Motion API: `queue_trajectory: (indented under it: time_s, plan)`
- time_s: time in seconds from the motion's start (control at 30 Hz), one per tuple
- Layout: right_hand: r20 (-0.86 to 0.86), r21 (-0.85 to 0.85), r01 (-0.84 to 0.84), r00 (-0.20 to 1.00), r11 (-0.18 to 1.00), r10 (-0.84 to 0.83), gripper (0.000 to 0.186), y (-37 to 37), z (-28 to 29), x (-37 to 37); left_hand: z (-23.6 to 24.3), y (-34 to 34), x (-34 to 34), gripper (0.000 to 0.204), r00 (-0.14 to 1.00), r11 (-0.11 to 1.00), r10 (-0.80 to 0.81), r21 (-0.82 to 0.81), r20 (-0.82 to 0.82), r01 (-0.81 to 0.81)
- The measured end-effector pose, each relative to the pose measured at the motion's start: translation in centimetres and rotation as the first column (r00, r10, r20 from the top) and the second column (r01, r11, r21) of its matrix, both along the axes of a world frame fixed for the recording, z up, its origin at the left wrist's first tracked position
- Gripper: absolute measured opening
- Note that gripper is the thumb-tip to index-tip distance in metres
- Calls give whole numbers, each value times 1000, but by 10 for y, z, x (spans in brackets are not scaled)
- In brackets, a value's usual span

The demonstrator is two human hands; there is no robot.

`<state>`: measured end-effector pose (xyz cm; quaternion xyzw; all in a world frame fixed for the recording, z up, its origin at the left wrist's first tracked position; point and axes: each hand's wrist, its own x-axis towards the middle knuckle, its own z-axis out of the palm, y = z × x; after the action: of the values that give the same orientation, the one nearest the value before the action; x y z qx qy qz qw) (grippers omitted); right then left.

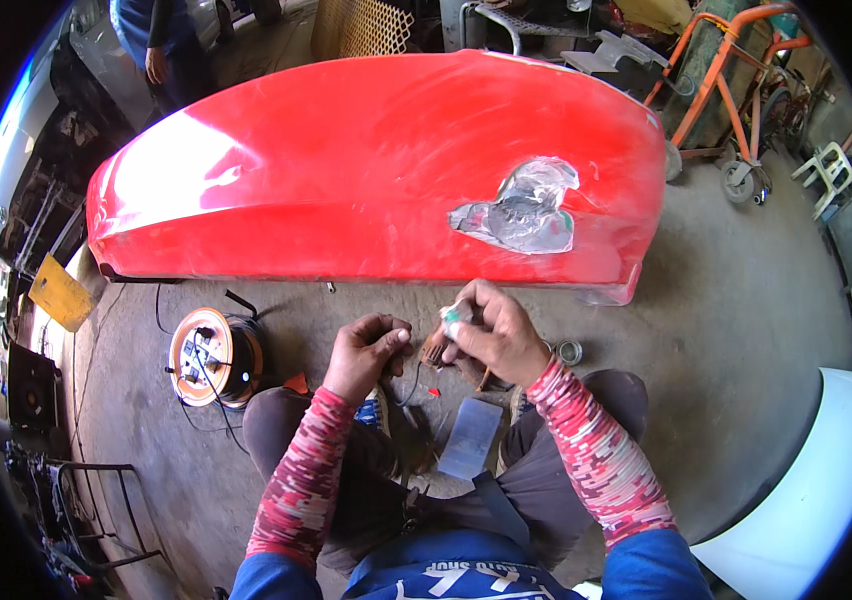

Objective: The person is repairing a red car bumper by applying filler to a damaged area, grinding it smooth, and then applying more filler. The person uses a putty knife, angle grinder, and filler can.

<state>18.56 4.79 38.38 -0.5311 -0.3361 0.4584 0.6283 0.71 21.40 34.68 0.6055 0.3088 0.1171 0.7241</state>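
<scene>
My right hand is closed on a small white-and-green thing, whose kind I cannot make out. Close by on its left, my left hand has thumb and fingertips pressed together; anything in them is too small to see. Under the right hand is a brown object, partly covered. Ahead of both hands stands a large red car body panel. On its right part is a bare, silvery torn-looking patch with dull, scuffed paint around it.
A cable reel with trailing cord stands on the left. Between my feet lies a translucent flat sheet; a round tin is by my right knee. Orange wheeled frame, white panel and yellow plate lie around. Another person stands far left.
</scene>
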Motion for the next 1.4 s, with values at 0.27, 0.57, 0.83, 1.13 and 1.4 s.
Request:
queue_trajectory:
  time_s: [0.27, 0.57, 0.83, 1.13, 1.4]
  plan:
    - [63, -134, -38, 997, 990, 47, 18, 23, -15, -3, -15, 9, 6, 31, 971, 920, 152, -385, 185, -70]
    - [57, -146, 15, 998, 989, -6, 13, 23, -19, -9, 4, 4, -5, 30, 960, 917, 152, -396, 236, -48]
    - [542, 9, 122, 834, 993, -107, 26, 29, -14, -21, 1, 0, -1, 40, 951, 955, 62, -296, 303, 32]
    - [801, 127, 152, 567, 980, -192, 15, 18, -10, -26, -4, -5, 1, 50, 963, 989, -43, -123, 266, 78]
    - [639, 75, 248, 731, 966, -237, 13, 7, -21, -20, 4, -18, 7, 38, 946, 970, -69, -202, 315, 138]
